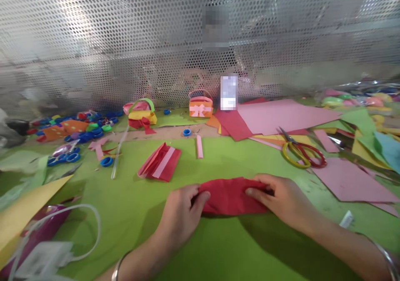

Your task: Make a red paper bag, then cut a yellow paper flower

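Between my two hands a sheet of red paper (231,197) is stretched sideways, slightly curved and creased, just above the green table top (218,252). My left hand (184,208) pinches its left end with the thumb on the near face. At the other end my right hand (278,195) grips it the same way, fingers behind the paper. Beyond my left hand lies a folded red paper piece (170,164) with a pink strip across it. A short pink paper strip (199,146) lies farther back, apart from both hands.
Scissors (300,151) with yellow and red handles and pink paper sheets (353,179) lie at right. Small paper baskets (201,108) and a phone (229,91) stand before a perforated metal screen (125,43). A white charger (45,258) with cable lies at left.
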`<state>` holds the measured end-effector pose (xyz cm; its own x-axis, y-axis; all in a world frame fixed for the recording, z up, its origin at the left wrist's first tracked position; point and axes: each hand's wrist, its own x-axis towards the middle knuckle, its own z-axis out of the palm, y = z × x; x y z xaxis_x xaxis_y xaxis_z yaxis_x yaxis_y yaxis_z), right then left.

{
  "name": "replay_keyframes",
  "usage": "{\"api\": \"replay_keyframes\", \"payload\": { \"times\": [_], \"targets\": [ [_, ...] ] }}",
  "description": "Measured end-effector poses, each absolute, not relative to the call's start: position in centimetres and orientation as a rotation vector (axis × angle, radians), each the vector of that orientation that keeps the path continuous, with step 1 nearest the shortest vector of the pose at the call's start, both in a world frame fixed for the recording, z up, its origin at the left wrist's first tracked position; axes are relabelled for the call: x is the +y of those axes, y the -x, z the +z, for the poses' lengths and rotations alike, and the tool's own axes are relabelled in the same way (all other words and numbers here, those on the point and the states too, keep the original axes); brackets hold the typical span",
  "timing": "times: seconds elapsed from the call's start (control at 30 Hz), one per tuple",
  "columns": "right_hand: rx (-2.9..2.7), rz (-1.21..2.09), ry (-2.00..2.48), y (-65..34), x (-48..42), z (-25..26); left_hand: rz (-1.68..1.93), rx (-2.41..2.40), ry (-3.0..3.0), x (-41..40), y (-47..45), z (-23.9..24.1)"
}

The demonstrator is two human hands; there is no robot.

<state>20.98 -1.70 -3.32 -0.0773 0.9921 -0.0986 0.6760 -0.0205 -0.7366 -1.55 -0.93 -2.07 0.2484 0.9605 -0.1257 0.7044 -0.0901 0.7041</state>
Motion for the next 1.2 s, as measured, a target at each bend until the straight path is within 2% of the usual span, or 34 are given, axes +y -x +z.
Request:
{"api": "replay_keyframes", "payload": {
  "times": [0.27, 0.63, 0.97, 1.07, 1.2],
  "targets": [
    [-1.751, 0.813, 1.723, -20.4, -2.4, -4.0, 0.328, 1.530, -1.815, -1.3, 2.3, -1.3],
    [-2.144, 0.196, 1.494, -20.1, -3.1, -6.2, 0.121, 1.623, -1.635, -1.9, 2.7, -1.3],
    [-2.214, 0.346, 1.440, -20.1, -3.0, -5.7, -0.056, 1.640, -1.834, -1.9, 2.5, -0.3],
    [-2.245, 0.336, 1.379, -20.1, -2.8, -5.6, 0.128, 1.708, -2.088, -2.4, 2.6, -0.5],
    [-2.242, 0.292, 1.351, -20.2, -2.8, -5.9, 0.397, 1.519, -2.426, -2.7, 3.0, -2.3]
  ]
}}
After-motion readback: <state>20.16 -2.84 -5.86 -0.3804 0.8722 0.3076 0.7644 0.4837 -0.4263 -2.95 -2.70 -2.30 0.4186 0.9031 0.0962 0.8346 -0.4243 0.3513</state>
